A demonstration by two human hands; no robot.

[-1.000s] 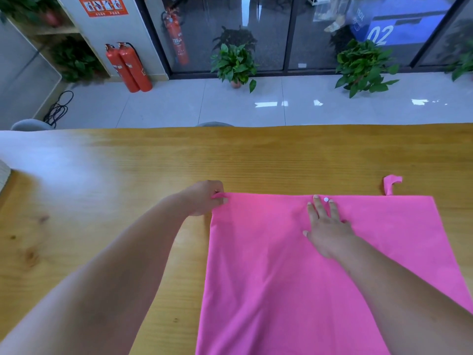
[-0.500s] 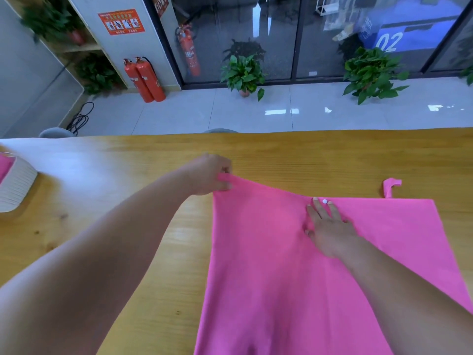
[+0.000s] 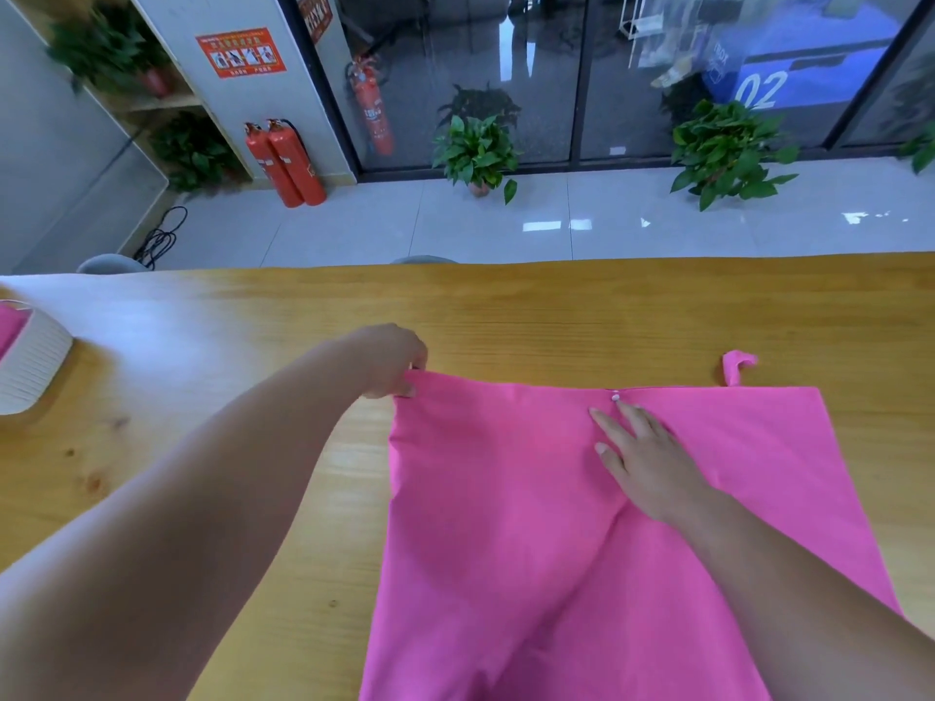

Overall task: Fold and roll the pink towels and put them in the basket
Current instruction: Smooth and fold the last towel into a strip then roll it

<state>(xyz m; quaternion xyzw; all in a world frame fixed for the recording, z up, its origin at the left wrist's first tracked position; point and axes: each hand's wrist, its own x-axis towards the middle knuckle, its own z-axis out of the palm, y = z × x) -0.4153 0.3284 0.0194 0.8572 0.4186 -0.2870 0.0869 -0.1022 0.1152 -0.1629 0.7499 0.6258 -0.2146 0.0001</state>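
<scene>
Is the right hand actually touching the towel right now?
Touching. The head view shows the right hand lying flat on the towel, fingers straight, near its far edge.

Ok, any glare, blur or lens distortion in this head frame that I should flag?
Head view: glare whitens the table at its far left; the shelf plants and poster are blurred, while the pink towel, left hand and right hand look sharp; the wide-angle lens tilts the door frame; the left edge crops the basket.

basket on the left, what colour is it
The basket is white with ribbed sides; the head view shows it.
</scene>
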